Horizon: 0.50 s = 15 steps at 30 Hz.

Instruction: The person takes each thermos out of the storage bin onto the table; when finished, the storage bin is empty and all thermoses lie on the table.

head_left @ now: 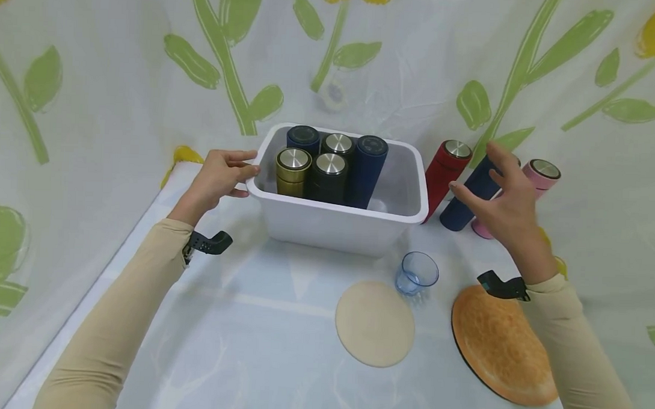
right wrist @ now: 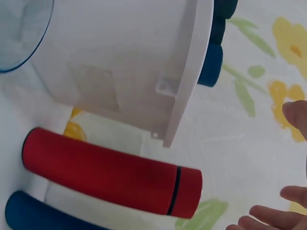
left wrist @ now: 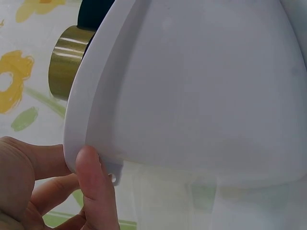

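Observation:
A white plastic bin (head_left: 332, 229) stands on the table with several thermos flasks upright or leaning in its left part, among them a gold flask (head_left: 291, 182), a black flask (head_left: 328, 183) and a tall navy flask (head_left: 368, 170). My left hand (head_left: 222, 174) holds the bin's left rim, thumb and fingers on either side of it in the left wrist view. Right of the bin stand a red flask (head_left: 442, 172), another navy flask (head_left: 457, 215) and a pink flask (head_left: 542, 181). In front of these, my right hand (head_left: 514, 214) hovers with thumb and fingers spread, nothing between them.
Before the bin's right corner is a blue-tinted glass (head_left: 417, 272). Close to it lies a round beige mat (head_left: 374, 323), and a brown bread-like round mat (head_left: 498, 349) is partly under the right forearm. A floral curtain (head_left: 397, 68) hangs behind the table.

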{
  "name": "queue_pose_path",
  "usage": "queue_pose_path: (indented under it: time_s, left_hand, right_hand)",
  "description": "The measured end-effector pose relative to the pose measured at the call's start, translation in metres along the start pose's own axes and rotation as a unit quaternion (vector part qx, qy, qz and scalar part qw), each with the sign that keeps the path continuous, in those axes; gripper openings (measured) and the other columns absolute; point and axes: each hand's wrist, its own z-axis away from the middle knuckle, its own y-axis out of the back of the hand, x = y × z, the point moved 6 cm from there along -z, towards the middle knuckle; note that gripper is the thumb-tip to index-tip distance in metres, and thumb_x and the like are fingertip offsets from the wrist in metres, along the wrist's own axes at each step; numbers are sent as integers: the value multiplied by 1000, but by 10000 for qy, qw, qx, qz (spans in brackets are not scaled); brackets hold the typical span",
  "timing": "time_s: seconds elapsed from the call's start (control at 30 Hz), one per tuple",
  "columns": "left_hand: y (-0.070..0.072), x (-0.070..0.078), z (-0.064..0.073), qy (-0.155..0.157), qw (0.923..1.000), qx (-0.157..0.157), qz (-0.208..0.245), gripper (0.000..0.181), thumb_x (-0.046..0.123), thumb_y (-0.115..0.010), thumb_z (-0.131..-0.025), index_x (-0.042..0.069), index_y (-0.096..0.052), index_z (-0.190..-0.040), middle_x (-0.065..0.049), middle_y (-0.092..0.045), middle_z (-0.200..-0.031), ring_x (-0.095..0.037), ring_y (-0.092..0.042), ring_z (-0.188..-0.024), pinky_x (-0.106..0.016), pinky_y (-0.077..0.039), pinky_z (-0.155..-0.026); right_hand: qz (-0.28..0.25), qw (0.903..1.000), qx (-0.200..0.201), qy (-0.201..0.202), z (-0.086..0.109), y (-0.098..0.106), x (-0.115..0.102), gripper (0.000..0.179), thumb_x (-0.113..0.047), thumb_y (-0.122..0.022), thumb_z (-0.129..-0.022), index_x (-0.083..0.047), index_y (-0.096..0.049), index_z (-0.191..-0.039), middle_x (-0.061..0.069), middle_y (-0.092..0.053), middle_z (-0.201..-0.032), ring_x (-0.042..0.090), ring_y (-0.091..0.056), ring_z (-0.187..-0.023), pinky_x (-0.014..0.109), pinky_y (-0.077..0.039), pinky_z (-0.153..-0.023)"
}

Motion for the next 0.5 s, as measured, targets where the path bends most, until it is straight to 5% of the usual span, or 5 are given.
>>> queue_pose_path:
  time_s: [0.3,0.5]
  left_hand:
    - [-5,-5,2,73,10000,-12,-65,51,18,-62,-101,11,-48,-149,-20,-59,-135,-31,-62,-108,-25,-59,-66]
    - [-2,-2,1,17,9999,57,-81,51,19,-62,-101,11,-48,-150,-20,-58,-135,-32,-61,-110,-25,-59,-66]
  right_hand:
    - [40,9998,-134,152,1,-16,-4,82,-19,-84,-82,-12,-43,-152,4,-45,-153,22,-44,-138,41,-43,-106]
    - [-16,9993,-130,341,-6,-24,-9,82,-18,-84,-82,-14,-43,-152,10,-46,-151,30,-47,-134,52,-44,-103]
